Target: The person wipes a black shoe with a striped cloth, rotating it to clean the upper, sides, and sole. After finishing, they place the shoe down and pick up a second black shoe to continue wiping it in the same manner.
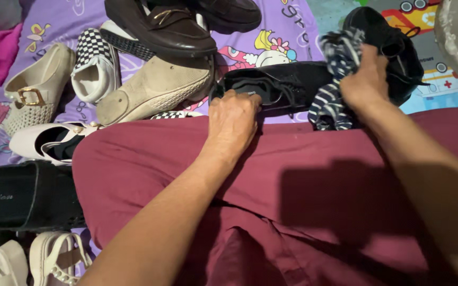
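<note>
Clearly the left hand (233,119) grips the black lace-up shoe's (279,85) heel, fingers curled over it, while the right hand (366,79) bunches a striped cloth (331,100) (navy and white). Trailing cloth could snag the laces.

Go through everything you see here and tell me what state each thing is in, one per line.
Left hand: grip closed on the heel end of the black lace-up shoe.
Right hand: grip closed on a striped cloth, pressed to a second black shoe.
Brown loafer: stacked on other shoes.
Beige slip-on: tipped on its side.
Checkered shoe: upright.
</note>
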